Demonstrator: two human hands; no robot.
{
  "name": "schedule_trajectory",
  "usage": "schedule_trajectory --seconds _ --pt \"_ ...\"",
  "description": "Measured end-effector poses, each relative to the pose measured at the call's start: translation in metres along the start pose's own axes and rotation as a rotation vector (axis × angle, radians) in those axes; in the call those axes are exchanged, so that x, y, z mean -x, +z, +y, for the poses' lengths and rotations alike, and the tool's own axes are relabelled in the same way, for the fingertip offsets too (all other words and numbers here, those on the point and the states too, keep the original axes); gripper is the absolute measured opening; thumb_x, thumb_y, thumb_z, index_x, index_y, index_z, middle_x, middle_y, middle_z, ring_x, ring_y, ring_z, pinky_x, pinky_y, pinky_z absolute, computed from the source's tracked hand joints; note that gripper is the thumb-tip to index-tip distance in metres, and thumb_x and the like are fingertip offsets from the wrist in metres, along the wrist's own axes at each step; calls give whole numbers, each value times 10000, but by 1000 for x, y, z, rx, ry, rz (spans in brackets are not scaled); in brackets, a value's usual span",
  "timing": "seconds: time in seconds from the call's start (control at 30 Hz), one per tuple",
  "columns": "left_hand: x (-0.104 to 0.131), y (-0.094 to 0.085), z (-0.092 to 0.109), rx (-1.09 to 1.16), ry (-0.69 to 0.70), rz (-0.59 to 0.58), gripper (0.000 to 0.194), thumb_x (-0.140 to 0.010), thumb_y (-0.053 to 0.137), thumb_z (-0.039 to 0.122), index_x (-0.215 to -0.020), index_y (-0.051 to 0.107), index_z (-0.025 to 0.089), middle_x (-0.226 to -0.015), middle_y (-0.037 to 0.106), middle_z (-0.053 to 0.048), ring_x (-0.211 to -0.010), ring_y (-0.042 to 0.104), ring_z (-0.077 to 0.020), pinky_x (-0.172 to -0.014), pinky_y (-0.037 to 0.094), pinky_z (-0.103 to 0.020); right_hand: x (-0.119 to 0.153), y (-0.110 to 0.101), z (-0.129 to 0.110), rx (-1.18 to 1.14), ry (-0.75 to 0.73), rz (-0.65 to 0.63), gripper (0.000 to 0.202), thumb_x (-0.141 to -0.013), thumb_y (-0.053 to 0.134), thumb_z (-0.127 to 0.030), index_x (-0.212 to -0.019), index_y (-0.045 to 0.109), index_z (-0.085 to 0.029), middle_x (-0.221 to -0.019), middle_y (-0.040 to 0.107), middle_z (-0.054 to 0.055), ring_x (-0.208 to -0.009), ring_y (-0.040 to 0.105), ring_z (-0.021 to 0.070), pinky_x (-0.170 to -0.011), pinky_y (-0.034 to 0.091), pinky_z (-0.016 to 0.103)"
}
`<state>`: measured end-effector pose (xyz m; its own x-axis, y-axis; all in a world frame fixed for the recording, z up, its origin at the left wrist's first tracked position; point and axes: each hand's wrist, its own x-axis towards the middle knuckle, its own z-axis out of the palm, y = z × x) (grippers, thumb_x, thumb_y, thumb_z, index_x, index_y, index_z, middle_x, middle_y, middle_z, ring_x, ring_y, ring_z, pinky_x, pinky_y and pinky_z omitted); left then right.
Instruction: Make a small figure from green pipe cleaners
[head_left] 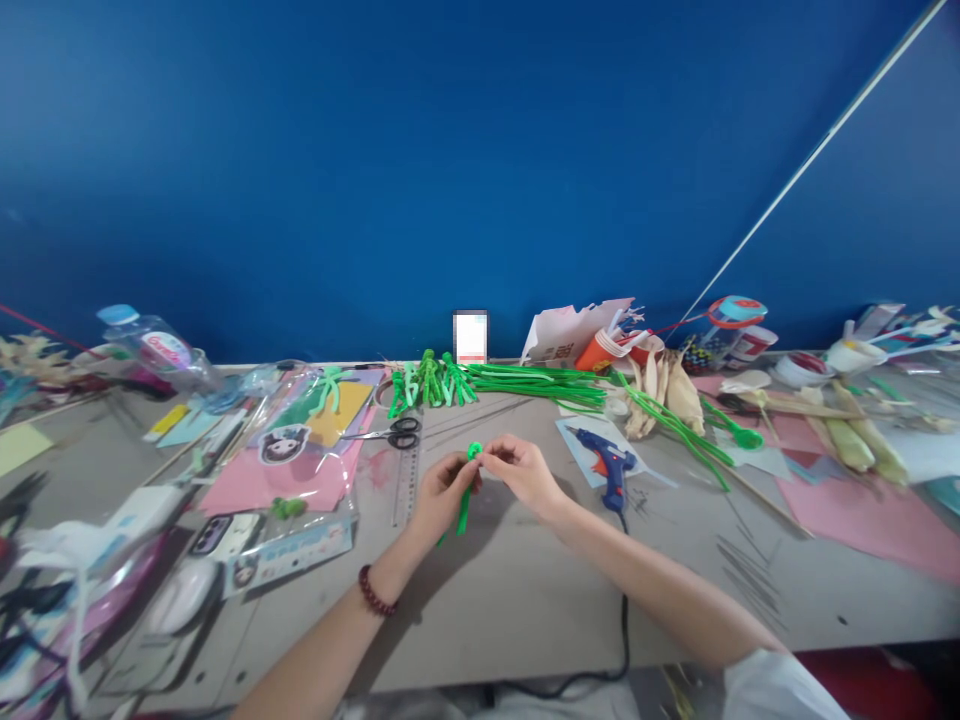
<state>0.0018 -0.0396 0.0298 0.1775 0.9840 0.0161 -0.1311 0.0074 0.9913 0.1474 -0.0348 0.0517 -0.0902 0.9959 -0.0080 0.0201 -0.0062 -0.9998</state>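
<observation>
Above the middle of the table, a green pipe cleaner (463,512) is held between both hands, its top curled into a small loop and its ends hanging down. My left hand (440,490) wraps its fingers round it just under the curl. From the other side, my right hand (527,472) pinches near the curled top; the fingertips hide exactly what they grip. Several finished green pipe-cleaner figures (430,378) stand along the wall behind. To their right lies a bundle of green pipe cleaners (536,380).
Black-handled scissors (403,432) and a clear ruler (406,485) lie left of my hands. A blue glue gun (615,465) rests at right, its cord (625,620) running off the front edge. Pink paper (277,482), a plastic bottle (161,350) and corn husks (682,395) crowd the sides.
</observation>
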Motion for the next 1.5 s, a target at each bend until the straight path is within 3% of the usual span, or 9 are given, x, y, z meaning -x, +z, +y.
schedule_trajectory --seconds 0.1,0.33,0.63,0.93,1.03,1.17,1.23,1.37,1.5 --pt "1 0 2 -28 9 -26 377 -755 598 493 -635 598 135 -562 554 0 -541 485 -95 -541 378 -216 -1 0 3 20 -39 2 201 -693 661 -352 -698 636 -152 -644 563 -8 -583 487 101 -571 390 243" --pt "0 -1 3 202 -174 -35 361 -694 665 486 -696 621 128 -538 537 7 -497 470 -90 -512 369 -214 -1 -1 3 6 -52 -31 200 -689 664 -352 -746 659 -160 -693 612 17 -633 540 125 -640 443 270" --pt "2 -1 1 496 -240 -248 363 -730 657 441 -580 529 136 -495 431 26 -497 408 -88 -524 350 -224 -1 0 -3 2 33 1 254 -650 699 -356 -790 628 -157 -599 534 -31 -517 432 84 -485 337 220" --pt "5 -3 2 649 -351 -361 310 -730 669 372 -603 499 146 -467 313 65 -442 327 -65 -501 353 -204 1 1 -1 -78 -11 -64 238 -665 700 -374 -687 606 -157 -615 560 -23 -523 451 77 -512 352 223" --pt "2 -2 2 548 -333 -299 309 -752 624 422 -638 540 147 -485 388 41 -466 389 -86 -511 375 -227 0 0 0 -98 -10 -63 240 -675 693 -379 -695 602 -158 -610 585 -12 -554 499 97 -562 391 240" --pt "-2 -1 -1 217 -160 -47 281 -680 695 415 -721 610 151 -547 500 24 -512 441 -95 -511 360 -222 -2 0 2 -43 9 5 223 -666 686 -367 -683 609 -159 -625 578 -4 -565 498 106 -569 394 249" --pt "-3 -1 -3 70 -73 25 295 -646 720 418 -750 636 155 -564 525 25 -518 446 -92 -516 356 -217 -2 0 4 0 0 30 212 -662 677 -359 -676 609 -159 -628 568 -2 -562 480 104 -554 381 246" --pt "-2 0 -4 -90 26 47 307 -697 663 453 -754 651 151 -582 536 17 -530 451 -98 -527 360 -224 -1 0 3 39 -22 39 183 -669 650 -339 -677 600 -163 -648 581 6 -589 487 113 -571 387 248" --pt "1 1 1 -125 40 21 314 -738 614 464 -725 642 151 -539 493 25 -521 432 -100 -525 343 -226 0 0 -1 1 33 18 165 -668 629 -321 -701 584 -166 -662 616 16 -589 501 116 -548 370 236"
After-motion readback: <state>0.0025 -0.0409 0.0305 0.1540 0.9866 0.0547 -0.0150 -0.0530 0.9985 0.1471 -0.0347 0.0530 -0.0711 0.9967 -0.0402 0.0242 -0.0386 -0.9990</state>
